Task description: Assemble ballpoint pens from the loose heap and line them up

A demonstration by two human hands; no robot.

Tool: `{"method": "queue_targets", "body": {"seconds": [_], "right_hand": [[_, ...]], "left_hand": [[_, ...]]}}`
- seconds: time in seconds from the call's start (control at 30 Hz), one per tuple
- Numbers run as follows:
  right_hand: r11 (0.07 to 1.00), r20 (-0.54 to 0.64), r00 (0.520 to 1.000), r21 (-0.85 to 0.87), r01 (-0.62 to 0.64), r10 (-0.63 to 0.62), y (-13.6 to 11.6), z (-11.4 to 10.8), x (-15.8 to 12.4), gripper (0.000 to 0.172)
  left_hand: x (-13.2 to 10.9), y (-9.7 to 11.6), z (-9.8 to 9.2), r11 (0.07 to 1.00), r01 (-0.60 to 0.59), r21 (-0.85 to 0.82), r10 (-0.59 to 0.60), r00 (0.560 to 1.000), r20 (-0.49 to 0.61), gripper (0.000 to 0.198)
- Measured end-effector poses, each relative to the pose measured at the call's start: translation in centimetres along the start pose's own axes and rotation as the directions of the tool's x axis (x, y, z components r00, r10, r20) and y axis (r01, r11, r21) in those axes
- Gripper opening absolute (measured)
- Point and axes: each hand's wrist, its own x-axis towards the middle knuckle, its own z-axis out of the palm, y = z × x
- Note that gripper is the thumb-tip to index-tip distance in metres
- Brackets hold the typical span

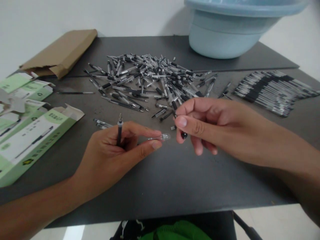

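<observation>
My left hand point(125, 143) pinches a small clear plastic pen part point(165, 136) between thumb and forefinger. A pen with a black grip point(119, 133) also stands in that hand, metal tip up, behind the thumb. My right hand point(207, 128), just to the right, has thumb and fingers closed on a slim black pen part point(174, 105). Its shiny rounded black end point(184, 135) shows below the thumb; the middle is hidden. The two hands are apart, above the dark table point(160, 186). Behind them lies a loose pile of clear and black pens and pen parts point(155, 73).
Green and white pen boxes point(42, 140) lie at the left, with a brown paper bag point(62, 50) behind. A neat row of pens point(267, 91) lies at the right. A light blue basin point(225, 36) stands at the back right. One thin refill point(76, 93) lies left of the pile.
</observation>
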Motion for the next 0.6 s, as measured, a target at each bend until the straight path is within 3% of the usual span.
{"method": "queue_targets", "body": {"seconds": [0.1, 0.3, 0.53, 0.6], "right_hand": [[0.99, 0.036, 0.999, 0.138, -0.039, 0.034, 0.5, 0.0, 0.5, 0.055], [0.934, 0.128, 0.992, 0.355, -0.04, -0.007, 1.8, -0.2, 1.5, 0.03], [0.848, 0.143, 0.987, 0.511, -0.142, 0.079, 0.9, -0.2, 1.2, 0.02], [0.849, 0.176, 0.982, 0.507, -0.148, 0.066, 0.8, -0.2, 1.2, 0.028]], "left_hand": [[0.2, -0.2, 0.0, 1.0, 0.01, -0.004, -0.01, 1.0, -0.012, 0.016], [0.5, -0.5, 0.0, 0.997, 0.039, -0.061, -0.038, 0.999, 0.008, 0.02], [0.9, -0.1, 0.1, 0.985, 0.075, -0.158, -0.074, 0.997, 0.011, 0.019], [0.9, 0.0, 0.1, 0.98, 0.08, -0.184, -0.079, 0.997, 0.015, 0.02]]}}
